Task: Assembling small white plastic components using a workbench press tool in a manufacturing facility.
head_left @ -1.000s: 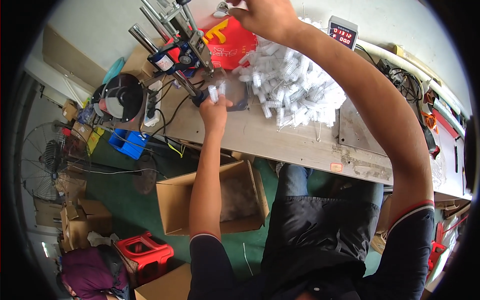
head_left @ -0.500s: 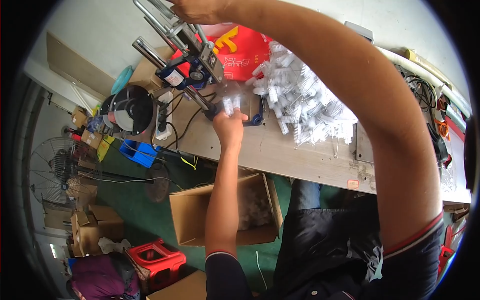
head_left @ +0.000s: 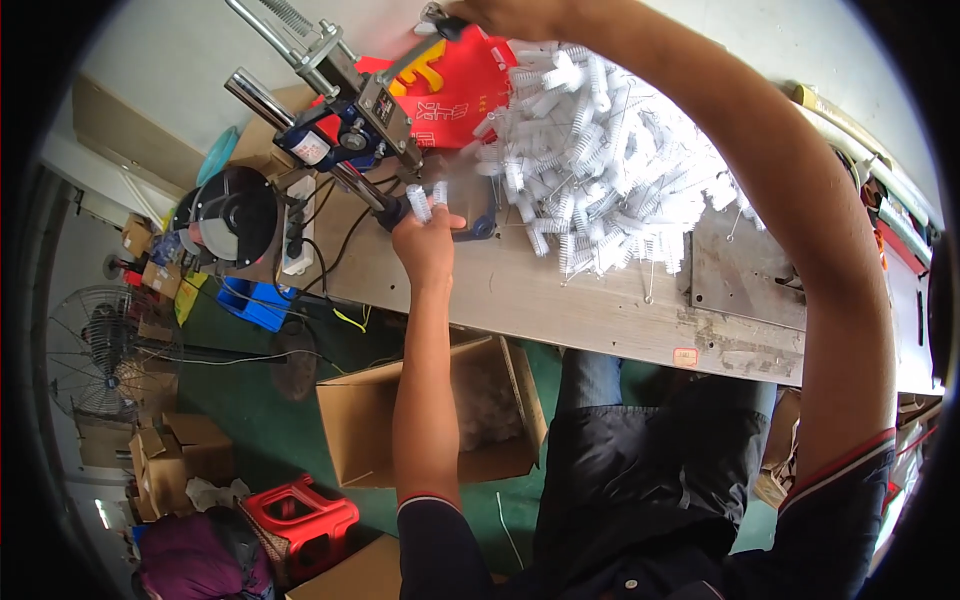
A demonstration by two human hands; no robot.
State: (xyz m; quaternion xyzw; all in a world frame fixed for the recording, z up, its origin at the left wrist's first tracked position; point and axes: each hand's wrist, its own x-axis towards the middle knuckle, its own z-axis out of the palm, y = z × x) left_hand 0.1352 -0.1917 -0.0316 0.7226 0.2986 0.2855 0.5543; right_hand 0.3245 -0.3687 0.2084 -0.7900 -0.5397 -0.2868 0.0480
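My left hand [head_left: 425, 248] is closed round small white bristle brushes [head_left: 418, 203], two of which stick up past the fingers. It is just below the head of a blue and steel hand press [head_left: 385, 105], over the press base [head_left: 480, 226]. At the top, my right hand [head_left: 505, 18] grips the black-ended lever [head_left: 452, 27] of the press; part of that hand is cut off by the picture's edge. To the right of the press lies a big heap of white brushes [head_left: 590, 160] with looped wire stems.
A red bag [head_left: 450, 110] lies behind the press. A black round reel-like thing [head_left: 228, 218] and a power strip [head_left: 299, 225] stand to its left, with cables. A metal plate [head_left: 745, 270] is on the bench at right. Below are an open carton [head_left: 365, 430] and a red stool [head_left: 300, 515].
My right hand has swung right with the lever, whose knob now shows. The left hand stays by the press with its brushes. The whole view has shifted slightly.
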